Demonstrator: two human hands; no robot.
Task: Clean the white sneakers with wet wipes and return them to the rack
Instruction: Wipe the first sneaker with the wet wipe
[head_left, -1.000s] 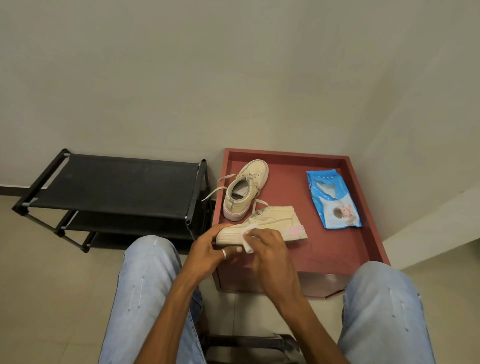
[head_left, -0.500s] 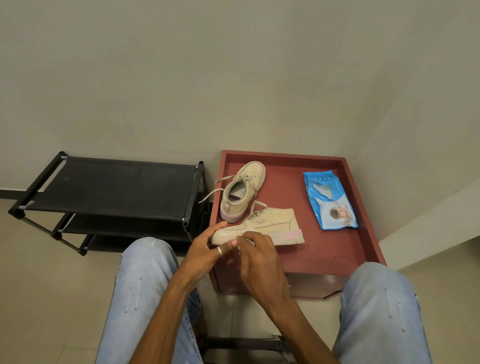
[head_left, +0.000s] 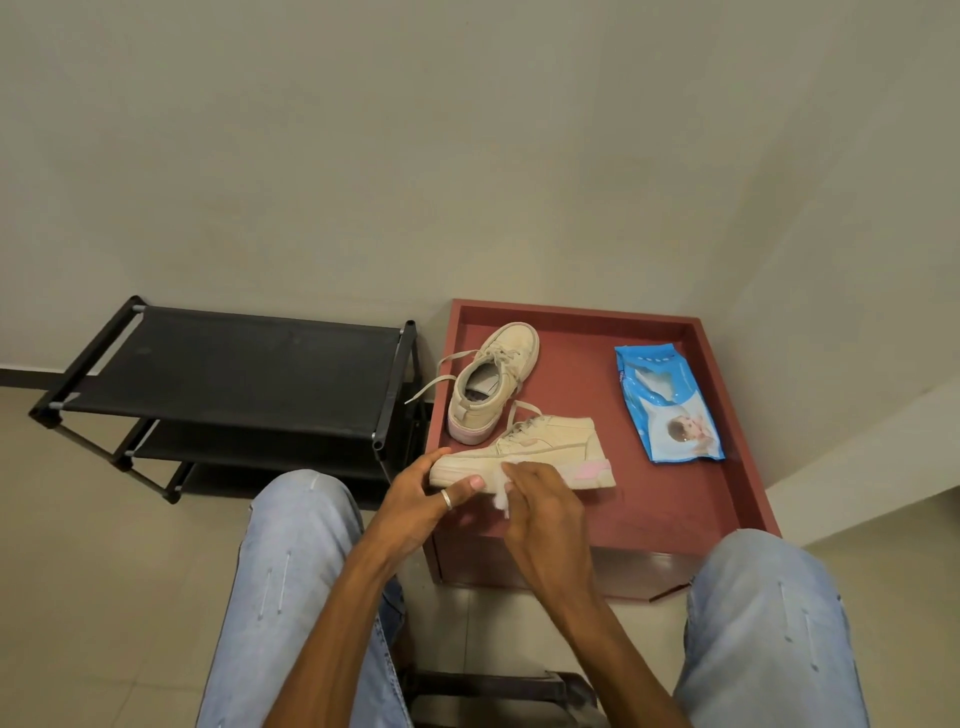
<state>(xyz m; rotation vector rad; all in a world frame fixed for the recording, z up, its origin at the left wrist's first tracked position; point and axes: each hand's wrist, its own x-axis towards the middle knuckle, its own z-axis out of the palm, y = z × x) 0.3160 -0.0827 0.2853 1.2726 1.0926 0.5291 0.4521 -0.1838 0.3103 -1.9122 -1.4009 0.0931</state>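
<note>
1. The near sneaker (head_left: 550, 441) is gripped at its toe by the left hand (head_left: 423, 501), fingers curled round it, at the table's (head_left: 675, 499) front edge.
2. A wet wipe (head_left: 501, 491) is pinched in the right hand (head_left: 543, 501); it has been drawn back from the toe towards midsole, so scrubbing is judged unfinished.
3. Behind lie the second sneaker (head_left: 493, 384) and wipes pack (head_left: 667, 405); the rack (head_left: 234, 374) is left waiting.

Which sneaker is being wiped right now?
The nearer sneaker, side-on: left hand grips its toe, right hand presses a wipe to its sole. The far sneaker sits untouched.
</note>
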